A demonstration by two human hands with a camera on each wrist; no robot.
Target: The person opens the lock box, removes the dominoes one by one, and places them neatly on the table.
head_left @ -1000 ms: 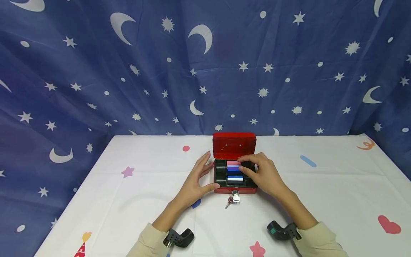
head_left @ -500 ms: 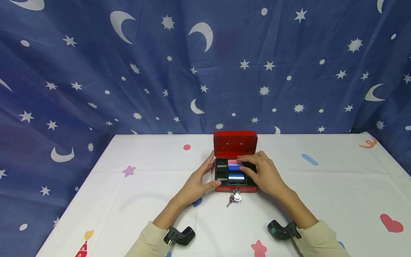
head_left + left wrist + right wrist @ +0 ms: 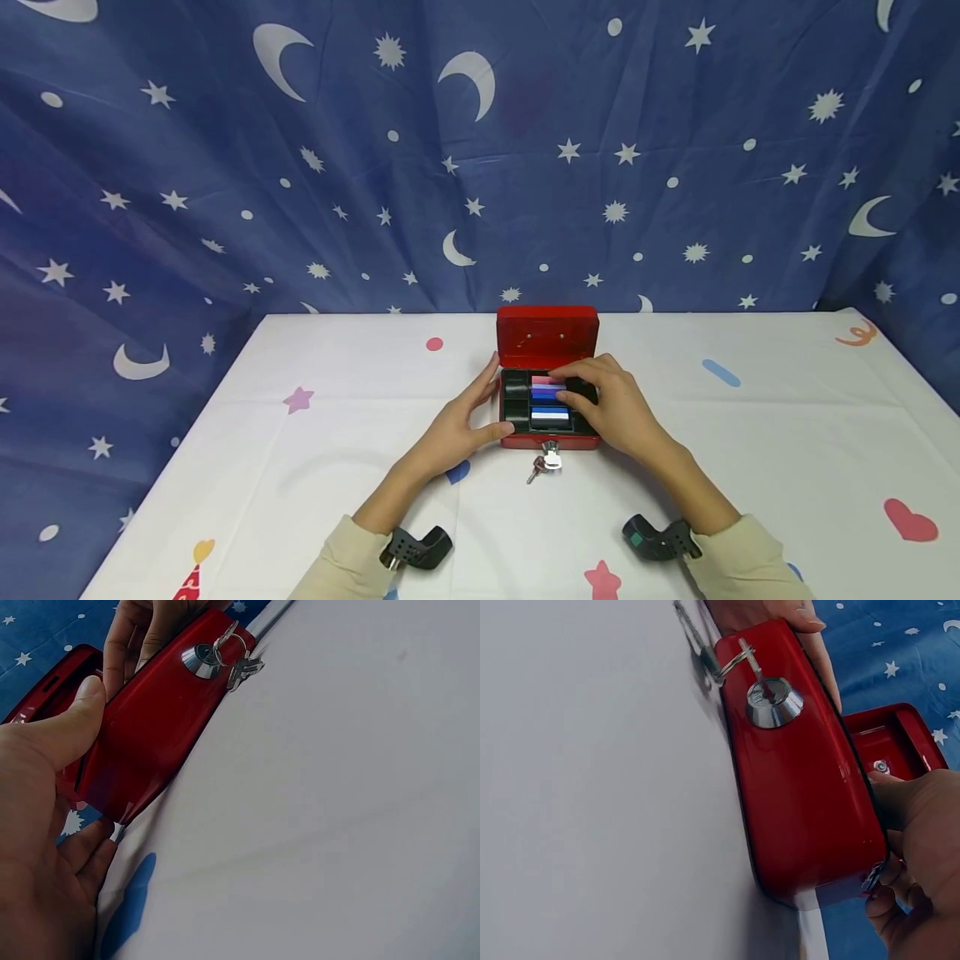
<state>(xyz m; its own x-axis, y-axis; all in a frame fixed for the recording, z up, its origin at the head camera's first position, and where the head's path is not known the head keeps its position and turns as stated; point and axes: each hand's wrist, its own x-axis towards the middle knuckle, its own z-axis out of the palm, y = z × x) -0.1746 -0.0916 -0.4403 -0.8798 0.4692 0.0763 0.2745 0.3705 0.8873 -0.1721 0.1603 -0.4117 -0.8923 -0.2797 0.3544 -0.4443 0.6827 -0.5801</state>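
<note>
Red glossy rectangular box (image 3: 519, 442), its lid (image 3: 547, 340) raised behind, stands on the white patterned tablecloth (image 3: 330, 467) between both hands. The left hand (image 3: 454, 427), fingers straight, braces its side, presumably for steadiness. The right hand (image 3: 617, 400) pinches a pink-and-blue striped stack (image 3: 542, 389) in the black compartmented tray (image 3: 516, 411), thumb nearer, apparently controlling both edges.

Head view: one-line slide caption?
Left hand against an open red box, right hand on coloured strips in its black tray, keys at the front lock.
</note>
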